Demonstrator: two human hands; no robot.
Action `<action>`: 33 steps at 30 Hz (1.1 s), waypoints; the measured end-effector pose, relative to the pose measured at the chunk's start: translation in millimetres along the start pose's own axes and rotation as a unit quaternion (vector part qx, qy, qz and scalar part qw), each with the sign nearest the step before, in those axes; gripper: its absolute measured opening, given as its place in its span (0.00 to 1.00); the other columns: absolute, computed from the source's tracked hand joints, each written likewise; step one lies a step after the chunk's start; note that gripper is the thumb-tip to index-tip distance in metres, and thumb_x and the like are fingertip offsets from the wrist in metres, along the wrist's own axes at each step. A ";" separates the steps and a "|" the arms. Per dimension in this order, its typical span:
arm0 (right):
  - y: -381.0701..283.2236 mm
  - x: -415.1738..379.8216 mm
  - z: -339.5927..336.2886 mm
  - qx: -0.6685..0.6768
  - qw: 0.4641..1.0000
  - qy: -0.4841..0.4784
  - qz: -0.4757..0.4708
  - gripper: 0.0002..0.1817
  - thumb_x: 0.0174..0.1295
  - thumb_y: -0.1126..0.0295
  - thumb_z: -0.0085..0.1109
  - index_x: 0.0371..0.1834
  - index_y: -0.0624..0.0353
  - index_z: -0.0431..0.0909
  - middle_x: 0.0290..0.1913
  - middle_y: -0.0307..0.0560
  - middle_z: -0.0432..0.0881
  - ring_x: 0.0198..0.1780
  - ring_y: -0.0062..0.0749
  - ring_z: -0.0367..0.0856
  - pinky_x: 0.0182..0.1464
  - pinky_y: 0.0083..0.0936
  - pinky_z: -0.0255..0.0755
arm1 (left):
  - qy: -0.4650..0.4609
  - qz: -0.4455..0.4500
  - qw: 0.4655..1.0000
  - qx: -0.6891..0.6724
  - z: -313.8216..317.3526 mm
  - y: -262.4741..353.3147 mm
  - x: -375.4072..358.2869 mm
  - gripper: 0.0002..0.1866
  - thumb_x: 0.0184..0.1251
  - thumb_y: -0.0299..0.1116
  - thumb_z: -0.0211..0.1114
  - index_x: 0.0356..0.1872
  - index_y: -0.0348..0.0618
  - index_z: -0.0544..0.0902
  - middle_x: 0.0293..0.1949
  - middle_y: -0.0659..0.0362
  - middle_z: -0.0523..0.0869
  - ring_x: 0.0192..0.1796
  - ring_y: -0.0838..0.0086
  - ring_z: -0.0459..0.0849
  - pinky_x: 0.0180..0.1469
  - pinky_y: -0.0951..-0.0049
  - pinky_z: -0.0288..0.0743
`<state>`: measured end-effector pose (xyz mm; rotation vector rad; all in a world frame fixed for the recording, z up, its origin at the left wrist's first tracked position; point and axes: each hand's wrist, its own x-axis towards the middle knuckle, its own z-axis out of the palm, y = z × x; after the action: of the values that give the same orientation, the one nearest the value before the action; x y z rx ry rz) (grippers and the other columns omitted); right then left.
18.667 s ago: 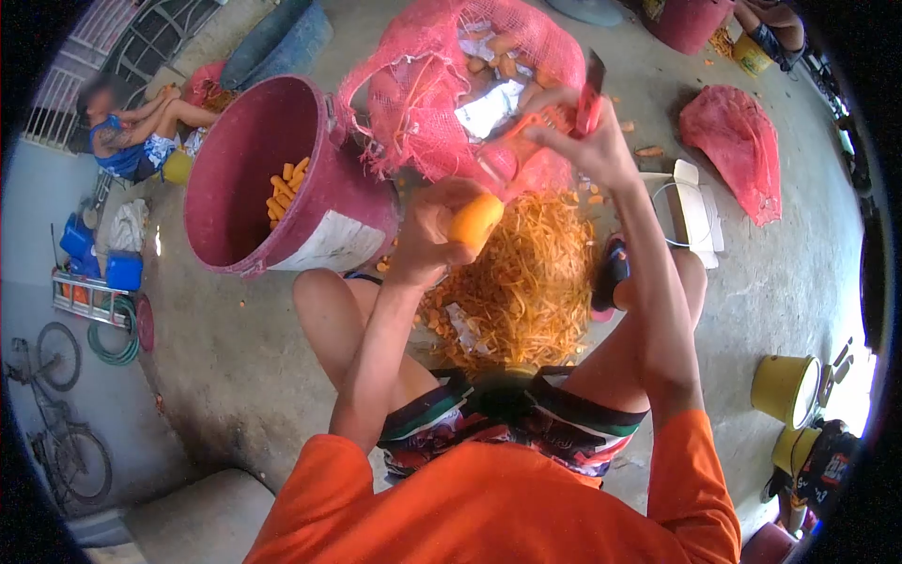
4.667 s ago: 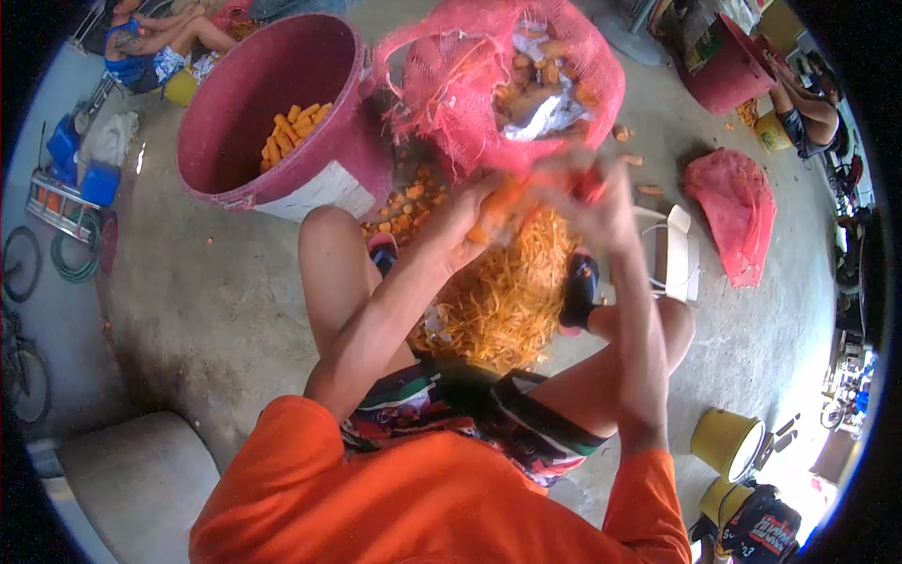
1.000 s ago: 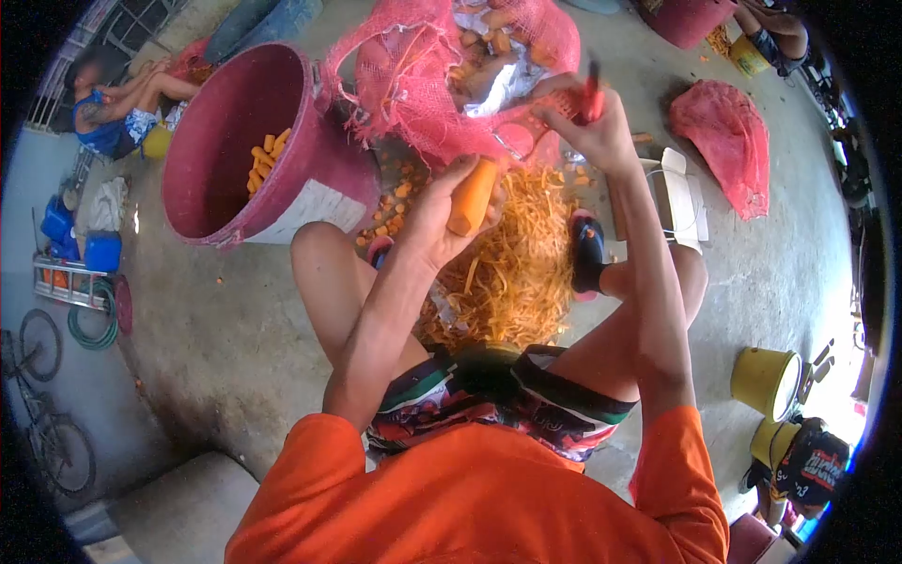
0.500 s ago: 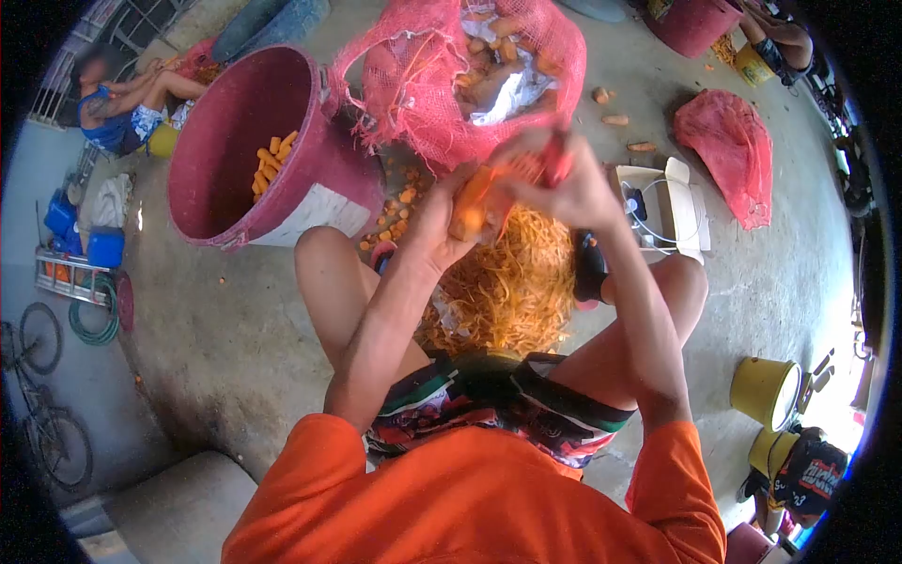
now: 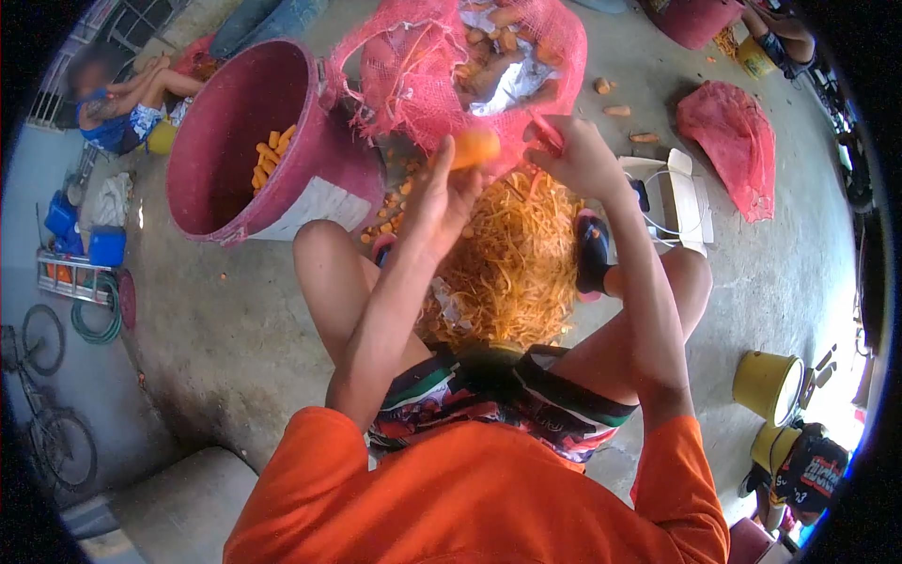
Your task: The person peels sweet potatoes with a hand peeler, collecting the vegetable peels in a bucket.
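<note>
My left hand point(image 5: 443, 205) is closed round a carrot point(image 5: 475, 148), its smooth orange end pointing to the upper right. In my right hand point(image 5: 584, 162) is a red-handled peeler point(image 5: 545, 136), held a short way to the right of the carrot and apart from it. Below both hands a large heap of orange peelings point(image 5: 512, 263) lies between my feet. Just beyond the hands stands a pink mesh sack point(image 5: 413, 75), torn open, with unpeeled carrots point(image 5: 489, 56) and crumpled paper inside.
A big maroon tub point(image 5: 211, 122) at the left holds peeled carrots point(image 5: 272, 155). Carrot pieces point(image 5: 390, 218) are scattered beside it. At right are an open carton point(image 5: 678, 202), a pink sack point(image 5: 728, 141) and a yellow bucket point(image 5: 766, 383). Other people point(image 5: 117, 108) sit farther off.
The peeler has moved away from the carrot to the right. My left hand has turned the carrot, so its end now points up and right.
</note>
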<state>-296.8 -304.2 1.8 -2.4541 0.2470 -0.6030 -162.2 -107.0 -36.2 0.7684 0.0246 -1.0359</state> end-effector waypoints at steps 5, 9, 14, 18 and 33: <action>-19.4 -2.2 11.5 0.003 1.000 -0.002 0.014 0.13 0.62 0.67 0.67 0.45 0.62 0.82 0.36 0.62 0.83 0.40 0.61 0.83 0.42 0.45 0.76 | -0.110 0.022 0.993 0.035 7.0 18.9 -10.2 0.19 0.74 0.36 0.69 0.60 0.38 0.78 0.48 0.59 0.86 0.48 0.76 0.87 0.47 0.75 0.86; -38.1 -7.0 14.5 -0.085 0.996 -0.036 -0.005 0.14 0.62 0.68 0.65 0.49 0.60 0.82 0.40 0.58 0.84 0.43 0.60 0.83 0.44 0.48 0.77 | -0.124 0.061 0.955 0.264 -0.2 17.0 -10.2 0.18 0.76 0.34 0.66 0.61 0.41 0.75 0.43 0.62 0.85 0.46 0.78 0.86 0.47 0.73 0.82; -43.4 -9.5 23.5 -0.109 0.991 -0.080 -0.006 0.16 0.57 0.70 0.65 0.49 0.59 0.83 0.42 0.56 0.83 0.45 0.58 0.84 0.44 0.49 0.78 | -0.066 0.098 0.881 0.458 -4.5 4.2 -11.0 0.20 0.76 0.31 0.66 0.63 0.40 0.72 0.50 0.59 0.85 0.47 0.78 0.84 0.48 0.72 0.79; -44.3 -8.7 28.2 -0.115 0.991 -0.065 -0.026 0.13 0.59 0.69 0.64 0.47 0.58 0.83 0.38 0.56 0.84 0.42 0.57 0.85 0.43 0.48 0.80 | -0.072 0.135 0.837 0.525 -2.6 5.8 -13.9 0.19 0.75 0.32 0.66 0.62 0.38 0.74 0.50 0.58 0.85 0.49 0.74 0.83 0.52 0.70 0.77; -27.9 -7.1 22.4 -0.062 0.990 -0.112 -0.050 0.16 0.57 0.70 0.66 0.48 0.64 0.82 0.41 0.61 0.84 0.46 0.63 0.81 0.46 0.50 0.77 | -0.124 0.128 0.860 0.478 -0.1 14.1 -20.3 0.11 0.81 0.37 0.61 0.54 0.42 0.75 0.38 0.66 0.80 0.36 0.86 0.74 0.39 0.81 0.71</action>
<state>-291.4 -268.1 -0.4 -2.6407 0.0725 -0.3572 -162.0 -87.5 -21.0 1.4758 -0.8556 -0.8494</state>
